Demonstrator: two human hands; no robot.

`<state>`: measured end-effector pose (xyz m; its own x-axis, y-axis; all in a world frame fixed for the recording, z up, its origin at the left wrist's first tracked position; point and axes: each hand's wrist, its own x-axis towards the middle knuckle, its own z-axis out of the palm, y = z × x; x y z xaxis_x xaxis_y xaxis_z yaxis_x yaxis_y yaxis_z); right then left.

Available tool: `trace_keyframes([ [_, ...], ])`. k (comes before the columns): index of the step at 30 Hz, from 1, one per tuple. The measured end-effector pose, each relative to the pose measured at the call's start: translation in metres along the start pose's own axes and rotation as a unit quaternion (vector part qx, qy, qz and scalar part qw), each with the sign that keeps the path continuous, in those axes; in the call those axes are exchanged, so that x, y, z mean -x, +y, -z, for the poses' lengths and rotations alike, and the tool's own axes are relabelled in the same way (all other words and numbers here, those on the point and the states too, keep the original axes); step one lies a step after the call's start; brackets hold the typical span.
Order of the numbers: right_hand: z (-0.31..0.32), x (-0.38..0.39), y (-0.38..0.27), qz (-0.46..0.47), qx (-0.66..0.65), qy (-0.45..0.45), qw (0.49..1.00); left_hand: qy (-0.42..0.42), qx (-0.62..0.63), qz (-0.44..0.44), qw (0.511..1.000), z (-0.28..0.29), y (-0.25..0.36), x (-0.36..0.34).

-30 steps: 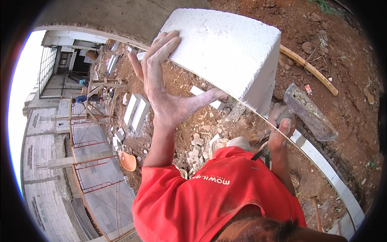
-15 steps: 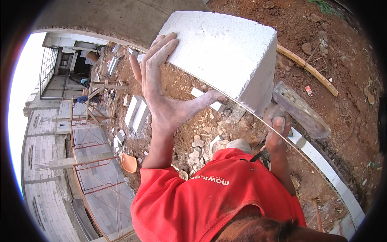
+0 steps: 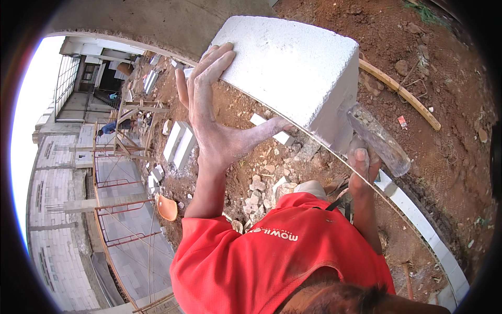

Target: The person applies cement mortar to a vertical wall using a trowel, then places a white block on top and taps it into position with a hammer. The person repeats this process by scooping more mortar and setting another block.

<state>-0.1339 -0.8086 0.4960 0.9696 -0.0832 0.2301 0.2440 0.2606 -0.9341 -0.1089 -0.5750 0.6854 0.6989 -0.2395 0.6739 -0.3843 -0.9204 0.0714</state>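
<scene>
A large white masonry block [image 3: 287,68] sits before me at the top of a wall. My left hand [image 3: 212,118] rests against its near left edge; the fingers spread onto the top and the thumb touches the near side. My right hand [image 3: 362,159] is closed below the block's right end, around the hidden handle of a trowel-like tool [image 3: 381,141]. The tool's long flat head is smeared with grey mortar and lies close to the block's end face. A thin taut line [image 3: 381,189] runs along the block's near edge.
A row of white blocks [image 3: 418,220] curves away at the lower right. A concrete surface [image 3: 157,21] lies at the upper left. Below are loose blocks [image 3: 180,145], rubble, an orange basin [image 3: 167,208] and wooden scaffolding [image 3: 130,125] near another person [image 3: 108,128]. A curved wooden strip [image 3: 400,93] lies on soil.
The tool in my right hand has swung slightly left and down, its head now closer against the block's end. My left hand and the block keep their places.
</scene>
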Motion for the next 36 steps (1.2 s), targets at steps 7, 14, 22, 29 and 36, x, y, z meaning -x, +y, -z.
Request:
trace_keyframes([
  [7, 0.025, -0.008, -0.002, -0.037, -0.026, -0.053, 0.998, 0.173, 0.093, -0.043, 0.98, -0.024, -0.011, 0.013],
  [14, 0.041, -0.007, -0.013, -0.117, -0.062, -0.012, 0.991, 0.171, 0.074, 0.003, 0.983, -0.027, -0.016, 0.026],
  [22, 0.064, -0.103, -0.124, -0.023, 0.125, -0.094, 0.987, 0.339, 0.133, -0.08, 0.928, -0.064, 0.014, 0.034],
  [29, -0.001, -0.17, -0.199, 0.261, 0.285, -0.202, 0.9, 0.369, 0.14, -0.083, 0.915, -0.095, 0.031, 0.004],
  [36, -0.053, -0.203, -0.21, 0.255, 0.373, -0.343, 0.823, 0.377, 0.165, -0.064, 0.909, -0.099, 0.039, 0.0],
])
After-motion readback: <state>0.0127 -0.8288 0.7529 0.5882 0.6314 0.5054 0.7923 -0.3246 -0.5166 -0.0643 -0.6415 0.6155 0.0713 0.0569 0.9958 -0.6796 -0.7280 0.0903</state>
